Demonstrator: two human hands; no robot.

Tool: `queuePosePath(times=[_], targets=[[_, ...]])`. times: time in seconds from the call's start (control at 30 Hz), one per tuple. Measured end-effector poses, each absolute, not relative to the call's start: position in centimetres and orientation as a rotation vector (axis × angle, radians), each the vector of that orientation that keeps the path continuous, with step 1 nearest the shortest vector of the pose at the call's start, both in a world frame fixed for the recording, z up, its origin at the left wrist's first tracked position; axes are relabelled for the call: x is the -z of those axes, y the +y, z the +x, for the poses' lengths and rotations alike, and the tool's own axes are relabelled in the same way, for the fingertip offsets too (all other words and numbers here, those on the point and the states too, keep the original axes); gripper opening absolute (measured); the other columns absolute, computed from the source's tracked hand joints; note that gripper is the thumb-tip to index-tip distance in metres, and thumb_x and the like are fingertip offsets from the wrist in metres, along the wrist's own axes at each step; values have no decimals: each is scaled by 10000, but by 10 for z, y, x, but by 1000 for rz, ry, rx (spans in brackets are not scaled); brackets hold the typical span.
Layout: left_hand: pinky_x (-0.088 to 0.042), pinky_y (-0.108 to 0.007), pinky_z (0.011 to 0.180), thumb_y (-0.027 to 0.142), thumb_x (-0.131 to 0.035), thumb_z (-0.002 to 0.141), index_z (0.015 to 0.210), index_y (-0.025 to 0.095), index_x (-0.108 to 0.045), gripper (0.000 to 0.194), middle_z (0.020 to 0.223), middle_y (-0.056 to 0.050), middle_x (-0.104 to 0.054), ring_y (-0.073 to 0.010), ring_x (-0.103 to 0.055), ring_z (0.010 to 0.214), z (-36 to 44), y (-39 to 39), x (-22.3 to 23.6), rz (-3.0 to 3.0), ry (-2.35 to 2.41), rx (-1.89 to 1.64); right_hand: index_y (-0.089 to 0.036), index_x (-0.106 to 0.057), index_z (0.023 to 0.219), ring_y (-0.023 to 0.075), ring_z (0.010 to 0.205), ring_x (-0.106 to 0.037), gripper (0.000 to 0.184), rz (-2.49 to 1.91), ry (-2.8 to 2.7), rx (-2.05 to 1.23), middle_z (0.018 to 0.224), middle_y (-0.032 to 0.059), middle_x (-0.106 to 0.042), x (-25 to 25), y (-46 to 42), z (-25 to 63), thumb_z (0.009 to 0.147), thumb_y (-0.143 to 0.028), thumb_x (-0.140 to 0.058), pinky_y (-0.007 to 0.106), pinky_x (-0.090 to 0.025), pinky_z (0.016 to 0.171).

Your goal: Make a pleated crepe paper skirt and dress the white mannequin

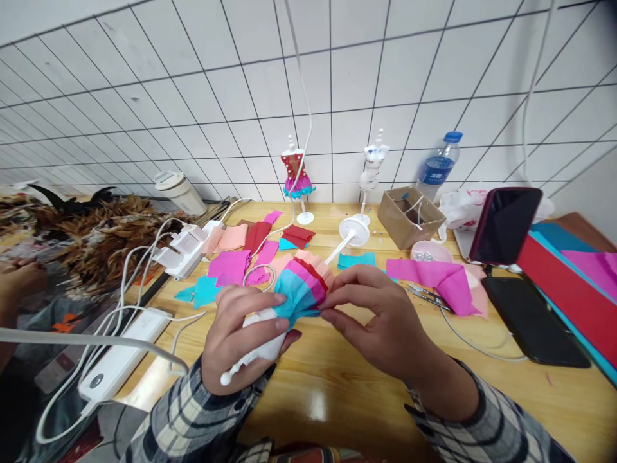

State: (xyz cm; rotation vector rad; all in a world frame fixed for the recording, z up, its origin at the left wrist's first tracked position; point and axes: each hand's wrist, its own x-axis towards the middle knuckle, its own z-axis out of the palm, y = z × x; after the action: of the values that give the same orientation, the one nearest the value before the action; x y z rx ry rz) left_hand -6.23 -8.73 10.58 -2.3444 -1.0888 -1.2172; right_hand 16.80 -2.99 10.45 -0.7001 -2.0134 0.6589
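My left hand (245, 334) is wrapped round the white torso of a miniature dress form (263, 344), tilted with its neck end toward me. Layers of blue, magenta, red and peach crepe paper make a flared skirt (301, 286) at its waist. The stand's white rod and round base (354, 231) point away toward the wall. With thumb and forefinger closed, my right hand (378, 318) pinches the right edge of the skirt. Loose magenta paper pieces (230, 265) and blue scraps (205, 291) lie beyond my left hand.
Two small dress forms stand by the wall, one dressed (296, 173), one white (373, 164). Behind my right hand are a cardboard box (409, 218), bottle (438, 164), bead bowl (431, 251), scissors (428, 296) and phones (535, 321). Cables surround a power strip (180, 254) at left. Another person's hand (19, 289) shows.
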Motion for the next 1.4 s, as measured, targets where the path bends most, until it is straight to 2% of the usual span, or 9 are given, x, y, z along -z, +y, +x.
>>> queuePosePath(times=[0.1, 0.23, 0.4, 0.6, 0.73, 0.93, 1.07, 1.2, 1.4], targets=[[-574, -332, 714, 267, -847, 702, 865, 255, -649, 257, 1092, -27, -616, -167, -648, 840, -62, -86, -105, -2295, -1035, 1313, -223, -690, 865, 160, 845, -600, 16, -724, -1985, -714, 898, 15, -672, -103, -30, 167, 861, -209, -684, 311, -464, 742], [-581, -322, 699, 356, -857, 686, 824, 235, -670, 262, 1057, -34, -610, -175, -639, 850, -64, -84, -104, -2314, -946, 1316, -218, -635, 967, 109, 655, -520, 156, -813, -1939, -791, 825, -22, -646, -102, -31, 165, 831, -219, -712, 255, -418, 599], [-604, -337, 699, 279, -861, 679, 803, 230, -670, 233, 945, -10, -591, -157, -616, 792, -64, -81, -106, -2286, -894, 1291, -222, -676, 882, 100, 594, -465, 93, -842, -1897, -956, 726, -31, -597, -103, -29, 163, 824, -274, -728, 240, -372, 540], [-618, -302, 648, 192, -855, 657, 745, 232, -650, 226, 882, 5, -578, -145, -601, 765, -61, -83, -105, -2256, -888, 1264, -214, -687, 827, 89, 579, -451, 63, -761, -1896, -964, 811, 2, -653, -104, -34, 160, 839, -268, -717, 237, -361, 528], [-624, -307, 652, 217, -871, 639, 719, 212, -643, 242, 882, 0, -570, -149, -606, 777, -64, -83, -104, -2254, -860, 1258, -213, -649, 825, 69, 495, -413, 86, -780, -1909, -1083, 672, -40, -620, -102, -38, 157, 831, -268, -715, 223, -316, 476], [-637, -326, 653, 263, -895, 612, 707, 211, -628, 288, 918, -10, -630, -168, -637, 796, -68, -84, -103, -2254, -833, 1288, -256, -593, 1098, 42, 438, -387, 298, -770, -1757, -1371, 826, -35, -716, -101, -38, 156, 830, -256, -723, 200, -281, 420], [-644, -336, 643, 235, -876, 632, 753, 232, -621, 282, 917, -6, -677, -176, -637, 795, -68, -84, -104, -2297, -827, 1247, -252, -585, 1118, 60, 455, -419, 306, -756, -1747, -1430, 777, -28, -719, -104, -38, 158, 847, -301, -718, 206, -328, 442], [-644, -328, 634, 249, -861, 652, 775, 245, -605, 284, 862, 9, -681, -167, -636, 754, -68, -84, -106, -2277, -862, 1281, -263, -569, 1193, 61, 518, -467, 431, -716, -1757, -1403, 924, -3, -703, -102, -37, 160, 816, -357, -756, 201, -394, 470], [-631, -320, 672, 243, -866, 663, 842, 212, -622, 305, 977, -20, -667, -177, -674, 834, -70, -84, -94, -2261, -891, 1344, -273, -540, 1226, 46, 483, -440, 418, -708, -1802, -1275, 952, -17, -691, -98, -33, 163, 848, -288, -716, 183, -379, 426]])
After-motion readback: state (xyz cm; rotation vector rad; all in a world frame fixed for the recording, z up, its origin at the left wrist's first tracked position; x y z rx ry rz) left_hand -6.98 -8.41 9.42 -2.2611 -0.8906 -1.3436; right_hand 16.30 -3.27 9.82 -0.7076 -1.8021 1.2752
